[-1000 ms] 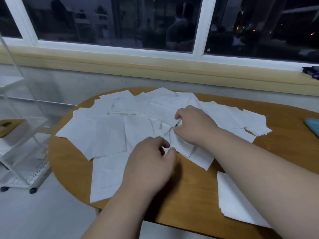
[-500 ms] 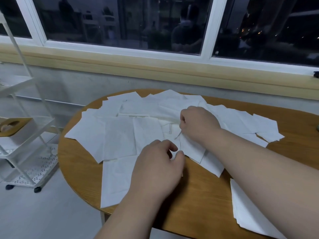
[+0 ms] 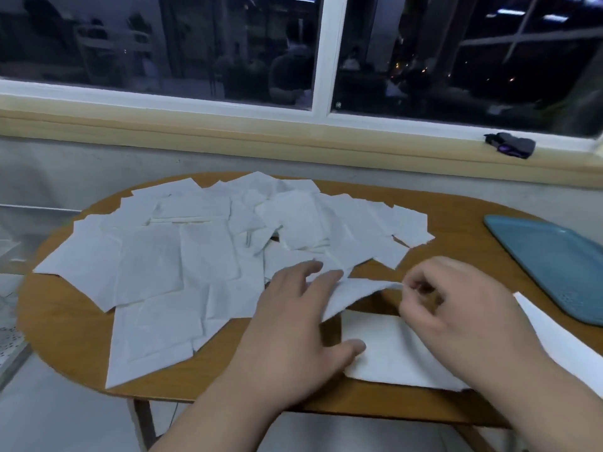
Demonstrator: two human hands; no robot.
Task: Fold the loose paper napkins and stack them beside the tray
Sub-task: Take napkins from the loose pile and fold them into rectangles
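A fold is judged to be in hand: one napkin [image 3: 391,357] lies at the near edge of the table [image 3: 456,230], in front of the heap, with its far flap raised off the wood. The flap's edge is pinched between the curled thumb and fingertips of the right hand [image 3: 456,308]; the left hand [image 3: 293,324] is laid flat with its fingers spread and nearly straight, nothing gripped, the thumb pressed on the napkin's lower half.

To be done well, the raised edge should be brought down square onto the near edge, with corners matched before any crease is pressed; the lower half should be pinned by the thumb so the thin paper is not dragged; the crease is best run lightly, since such tissue is easily torn.

Counted: two hands; one blue tray [image 3: 554,265] at the right, well apart from the heap; one napkin being folded; one white sheet [image 3: 571,350] just beside the tray — single or stacked cannot be told; the loose napkins [image 3: 182,256] are overlapped — well over a dozen, and no exact count can be made.
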